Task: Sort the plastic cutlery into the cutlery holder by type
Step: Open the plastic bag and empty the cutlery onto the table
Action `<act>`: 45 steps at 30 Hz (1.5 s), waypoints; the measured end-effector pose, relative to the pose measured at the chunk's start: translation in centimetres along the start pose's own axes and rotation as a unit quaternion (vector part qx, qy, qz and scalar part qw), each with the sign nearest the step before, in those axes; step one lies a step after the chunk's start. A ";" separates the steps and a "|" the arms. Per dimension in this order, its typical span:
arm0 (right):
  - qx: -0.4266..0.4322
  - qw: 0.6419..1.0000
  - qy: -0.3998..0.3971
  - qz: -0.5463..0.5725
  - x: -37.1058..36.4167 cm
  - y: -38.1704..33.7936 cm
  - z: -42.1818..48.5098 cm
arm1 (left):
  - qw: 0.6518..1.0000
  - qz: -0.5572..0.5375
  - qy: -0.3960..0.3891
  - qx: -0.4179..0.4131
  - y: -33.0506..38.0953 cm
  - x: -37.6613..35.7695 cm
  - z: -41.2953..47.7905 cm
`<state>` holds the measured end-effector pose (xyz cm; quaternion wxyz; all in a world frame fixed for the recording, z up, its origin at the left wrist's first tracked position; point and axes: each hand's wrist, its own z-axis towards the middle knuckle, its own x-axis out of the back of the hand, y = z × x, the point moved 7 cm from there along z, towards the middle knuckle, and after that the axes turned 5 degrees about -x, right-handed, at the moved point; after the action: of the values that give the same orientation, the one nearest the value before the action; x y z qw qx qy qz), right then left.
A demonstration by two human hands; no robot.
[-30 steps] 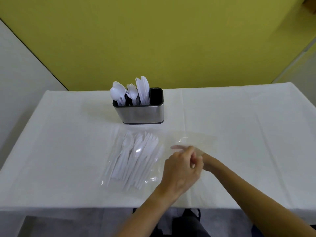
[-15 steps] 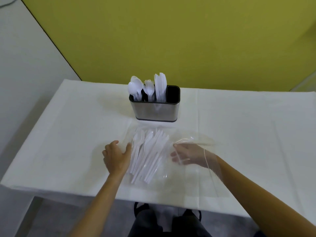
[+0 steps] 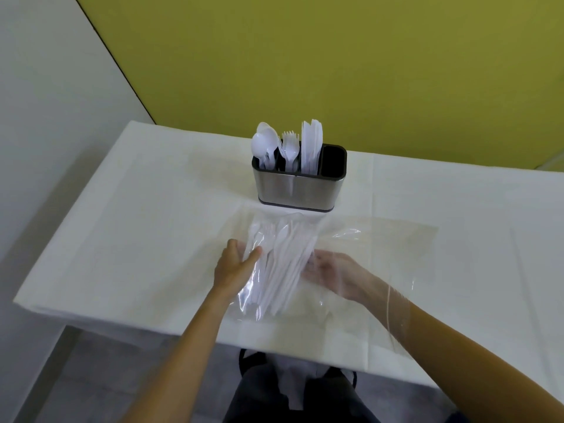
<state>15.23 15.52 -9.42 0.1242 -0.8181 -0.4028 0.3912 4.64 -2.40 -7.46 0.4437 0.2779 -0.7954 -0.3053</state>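
Since 0.5 s ago both hands have closed on the loose cutlery (image 3: 283, 261): our left hand (image 3: 235, 265) now lies with straight fingers on the bag against the bundle's left side, and our right hand (image 3: 332, 270) has slid deeper inside the bag, up to its right side.

On the table (image 3: 122, 209) the clear bag (image 3: 381, 239) spreads across the near middle. Just beyond it stands the cutlery holder (image 3: 299, 187), with spoons (image 3: 262, 145), forks (image 3: 289, 148) and knives (image 3: 311, 141) in 3 compartments and the 4th, on the right, empty.

Through the film we cannot tell whether the right fingers curl round any piece. To do this step well, we should pin the bag flat with the left hand and draw pieces out by their handles, 1 type at a time.
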 end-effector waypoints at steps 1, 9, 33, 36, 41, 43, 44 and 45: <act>0.004 0.998 0.017 -0.053 -0.2 0.0 0.3 | 1.000 -0.029 -0.003 -0.002 0.0 -0.1 0.0; 0.099 0.952 0.046 -0.286 -4.2 -1.2 0.4 | 0.975 -0.212 -0.050 0.042 -0.4 -0.1 -0.3; 0.023 0.987 0.122 -0.099 -0.2 -1.1 -0.9 | 0.978 -0.208 0.013 -0.016 -1.5 0.6 0.5; 0.024 0.993 0.114 -0.036 0.5 -1.0 -1.6 | 0.982 -0.185 0.012 -0.041 -1.4 0.5 1.2; 0.033 0.996 0.075 0.022 1.8 -1.0 -3.0 | 0.987 -0.147 0.045 -0.057 -2.1 0.8 2.6; 0.054 0.995 0.075 0.044 2.6 -1.5 -4.1 | 0.987 -0.137 0.061 -0.061 -2.5 1.2 2.9; 0.067 0.994 0.072 0.052 3.0 -1.8 -4.7 | 0.988 -0.128 0.067 -0.062 -2.5 1.5 3.0; 0.079 0.992 0.078 0.051 3.5 -2.1 -5.4 | 0.988 -0.117 0.073 -0.064 -2.6 1.7 3.1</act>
<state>19.33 20.13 -6.70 0.1996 -0.8532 -0.3172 0.3628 1.62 -4.54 -9.76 0.4783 0.3621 -0.7019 -0.3841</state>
